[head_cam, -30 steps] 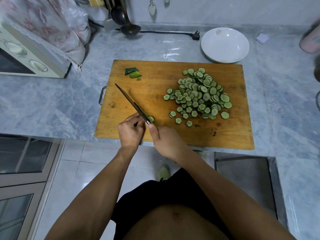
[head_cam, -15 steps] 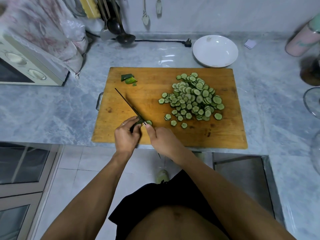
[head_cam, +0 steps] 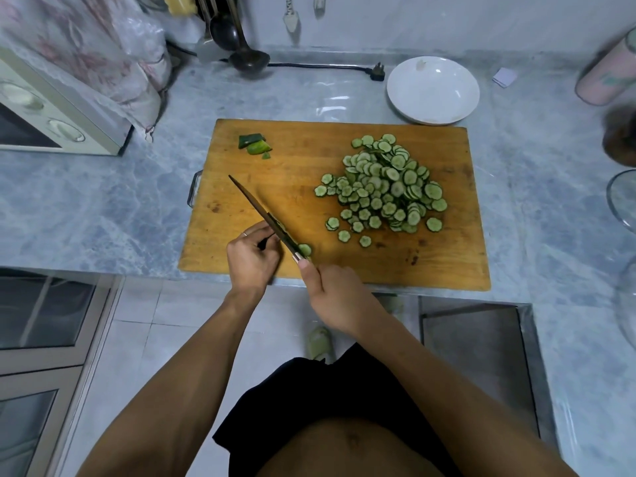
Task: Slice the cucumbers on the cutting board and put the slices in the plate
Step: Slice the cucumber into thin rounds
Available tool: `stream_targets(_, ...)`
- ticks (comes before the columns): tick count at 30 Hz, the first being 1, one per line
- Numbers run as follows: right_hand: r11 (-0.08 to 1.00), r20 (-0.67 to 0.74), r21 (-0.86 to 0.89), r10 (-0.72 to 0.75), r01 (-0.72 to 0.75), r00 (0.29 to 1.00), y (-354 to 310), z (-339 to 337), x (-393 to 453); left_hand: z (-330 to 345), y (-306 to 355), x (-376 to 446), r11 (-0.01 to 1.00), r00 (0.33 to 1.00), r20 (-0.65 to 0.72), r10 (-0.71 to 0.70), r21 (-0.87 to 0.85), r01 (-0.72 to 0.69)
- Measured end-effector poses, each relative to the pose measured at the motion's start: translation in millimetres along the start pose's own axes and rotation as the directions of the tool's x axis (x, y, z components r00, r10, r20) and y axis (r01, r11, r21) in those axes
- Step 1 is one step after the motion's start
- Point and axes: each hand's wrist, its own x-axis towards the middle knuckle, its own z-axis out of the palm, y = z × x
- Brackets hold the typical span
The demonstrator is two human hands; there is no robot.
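On the rectangular wooden cutting board [head_cam: 344, 263], the heaped green cucumber slices [head_cam: 385, 187] are staying put while the right hand [head_cam: 335, 297] is gripping the long dark knife [head_cam: 265, 218] and the left hand [head_cam: 251, 259] is still pinching the cucumber stub, one slice [head_cam: 305, 249] lying just beside its fingertips.

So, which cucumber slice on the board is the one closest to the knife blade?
The single slice lying against the knife, near the right hand; the other loose slices lie further right, clear of it.

Person: bare torso and 2 bare, sleeveless arms | black fabric shorts [head_cam: 309, 401] | thin silver ring [head_cam: 244, 234] on left hand [head_cam: 251, 259]
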Motion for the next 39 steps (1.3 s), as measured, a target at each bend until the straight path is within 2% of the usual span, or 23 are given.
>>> stream_targets(10,0.999,-0.012,-0.035,0.041,-0.041,0.999,-4.2,7.8,36.5,-0.3,-3.4,-3.5,0.998,0.999,-0.007,0.054,0.031,-0.054)
stream_targets(16,0.998,-0.023,-0.052,-0.031,0.029,0.999,1.7,1.7,16.1,2.4,-6.7,-3.1,0.999,0.999,-0.041,0.005,0.031,-0.004)
stream_targets(21,0.998,-0.056,-0.028,-0.061,0.06,0.997,3.7,-1.4,11.1,-1.1,-4.8,0.7,0.999,0.999,-0.041,0.027,0.035,-0.026)
stream_targets(28,0.993,-0.041,0.118,0.023,-0.018,0.999,19.3,-38.9,14.4,-11.6,-3.3,2.2,0.985,0.992,0.058,0.109,0.13,-0.116)
stream_targets(30,0.986,-0.03,0.165,0.044,-0.038,0.999,28.1,-48.0,12.6,-15.9,0.3,-3.7,0.967,0.979,0.047,0.197,0.157,-0.202)
stream_targets(32,0.979,-0.025,0.191,0.069,-0.063,0.997,36.2,-55.2,9.0,-19.6,6.5,-14.7,0.946,0.956,0.131,0.262,0.16,-0.281)
stream_targets(35,0.977,-0.039,0.2,0.077,-0.068,0.996,44.0,-63.6,3.9,-16.0,13.3,-29.8,0.956,0.912,0.389,0.13,0.196,-0.22)
stream_targets(37,0.973,-0.041,0.219,0.086,-0.075,0.995,47.2,-67.7,1.9,-8.1,13.8,-32.7,0.971,0.903,0.422,0.085,0.168,-0.17)
stream_targets(39,0.977,-0.046,0.204,0.074,-0.064,0.996,51.7,-71.1,0.3,1.6,16.3,-31.0,0.983,0.923,0.381,0.047,0.144,-0.109)
